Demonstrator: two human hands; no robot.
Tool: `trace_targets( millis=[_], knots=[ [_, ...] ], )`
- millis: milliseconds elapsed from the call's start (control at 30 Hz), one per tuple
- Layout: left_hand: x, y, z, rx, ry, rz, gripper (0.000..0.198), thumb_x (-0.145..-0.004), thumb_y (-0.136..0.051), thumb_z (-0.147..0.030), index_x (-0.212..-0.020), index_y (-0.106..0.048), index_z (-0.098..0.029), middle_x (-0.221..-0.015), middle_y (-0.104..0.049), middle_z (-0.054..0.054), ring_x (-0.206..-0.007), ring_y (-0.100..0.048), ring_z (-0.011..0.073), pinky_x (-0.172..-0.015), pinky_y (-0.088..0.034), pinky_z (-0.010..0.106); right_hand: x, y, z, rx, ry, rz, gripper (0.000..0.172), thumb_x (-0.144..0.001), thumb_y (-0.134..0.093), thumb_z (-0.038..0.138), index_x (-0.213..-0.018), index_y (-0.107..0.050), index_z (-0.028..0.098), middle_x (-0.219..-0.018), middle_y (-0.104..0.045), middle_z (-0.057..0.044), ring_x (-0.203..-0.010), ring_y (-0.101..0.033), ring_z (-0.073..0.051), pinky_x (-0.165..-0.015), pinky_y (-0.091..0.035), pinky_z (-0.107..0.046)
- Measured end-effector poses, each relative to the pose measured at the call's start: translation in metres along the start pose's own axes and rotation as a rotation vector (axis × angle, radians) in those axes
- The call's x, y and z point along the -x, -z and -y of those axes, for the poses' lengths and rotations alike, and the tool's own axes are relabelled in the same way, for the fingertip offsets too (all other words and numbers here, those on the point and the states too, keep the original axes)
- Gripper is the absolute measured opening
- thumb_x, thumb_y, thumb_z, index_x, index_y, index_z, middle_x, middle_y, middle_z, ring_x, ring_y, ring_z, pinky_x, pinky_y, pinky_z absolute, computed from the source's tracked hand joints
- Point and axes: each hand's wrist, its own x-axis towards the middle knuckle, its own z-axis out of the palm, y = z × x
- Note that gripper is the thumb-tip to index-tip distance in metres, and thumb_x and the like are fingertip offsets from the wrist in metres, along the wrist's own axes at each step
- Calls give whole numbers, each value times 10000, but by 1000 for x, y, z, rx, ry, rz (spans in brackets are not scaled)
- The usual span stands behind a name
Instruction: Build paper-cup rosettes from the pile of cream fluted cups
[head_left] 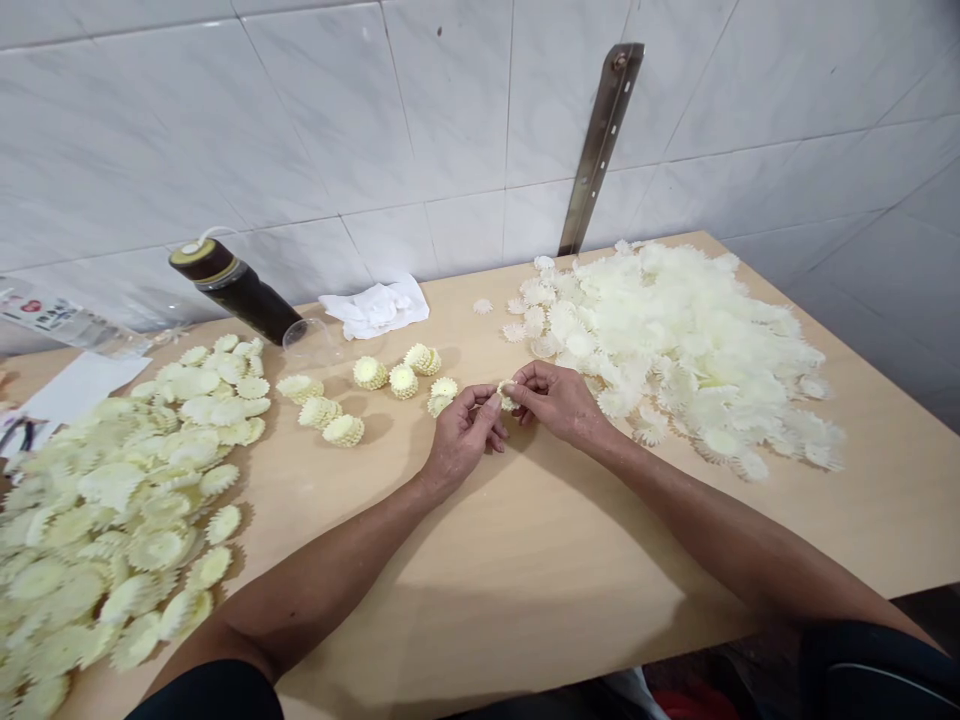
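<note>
Near the middle of the table, my left hand [466,432] and my right hand [553,402] meet, fingers pinched around a small pale-yellow toothed disc piece [507,396]. Fingers partly cover it, so I cannot tell whether it is one disc or several together. Just left of my left hand sits a small stack of toothed discs [442,392]. More such stacks [343,431] stand farther left, some upright and some tilted. Close to my right hand spreads a large heap of thin, pale, loose toothed discs [675,330].
A heap of thicker yellowish toothed discs [150,530] covers the table's left side. Behind it are a dark bottle [244,290], a clear round lid [309,340], crumpled white tissue [379,308] and a clear plastic bottle [67,318]. A metal bracket [600,150] runs down the tiled wall.
</note>
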Motion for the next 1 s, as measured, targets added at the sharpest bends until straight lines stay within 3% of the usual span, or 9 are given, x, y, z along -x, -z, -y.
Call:
trace_targets(
  millis=[133,367,500,600,733,867,1000],
  knots=[
    [0,-2,2,5,-32,-19,523,-889,-792,-598,-1131,-674,-149,-680,-686,-4,-498,-611,113,-488,-515,237,-1,-1,-4,81,17,-4,394,-851,-804,601,-845,-698,222,-704,-724,-18,-537,-689,-185,-525,-562,-303],
    [-3,-1,2,14,8,-45,523,-886,-793,-570,-1142,-710,-122,-649,-691,4,-469,-593,109,-469,-481,231,1,-5,-10,227,94,-30,199,-972,-657,426,-916,-678,236,-760,-750,-31,-636,-733,-217,-627,-579,-343],
    [-5,1,-2,36,43,-54,502,-876,-792,-569,-1106,-724,-128,-627,-691,7,-471,-603,118,-474,-468,233,-1,0,-10,388,290,-111,258,-897,-772,422,-1009,-642,229,-948,-738,-68,-855,-708,-238,-728,-588,-358],
    [-5,2,-3,45,52,-58,500,-866,-798,-572,-1087,-733,-128,-638,-701,15,-481,-616,121,-490,-477,237,-2,3,-12,416,425,-156,271,-918,-776,459,-963,-635,233,-955,-691,-73,-839,-662,-226,-705,-593,-355],
    [-6,1,-3,64,73,-64,493,-868,-797,-577,-1068,-743,-129,-675,-731,37,-517,-661,134,-509,-490,235,-3,3,-16,447,577,-105,211,-995,-693,434,-915,-717,241,-985,-667,-96,-854,-659,-230,-705,-618,-367],
    [-7,1,-2,130,94,-46,477,-857,-814,-570,-1036,-747,-133,-786,-775,72,-648,-738,171,-615,-588,272,-5,4,-19,532,661,-76,193,-1028,-656,375,-994,-815,271,-1046,-720,-104,-961,-704,-251,-858,-629,-413],
    [-10,4,-3,205,109,-15,482,-838,-839,-546,-1052,-750,-123,-773,-770,77,-651,-739,179,-632,-600,286,-8,7,-21,551,681,-91,206,-1028,-671,386,-1000,-849,285,-1102,-774,-104,-1010,-732,-263,-914,-624,-432]
  ],
)
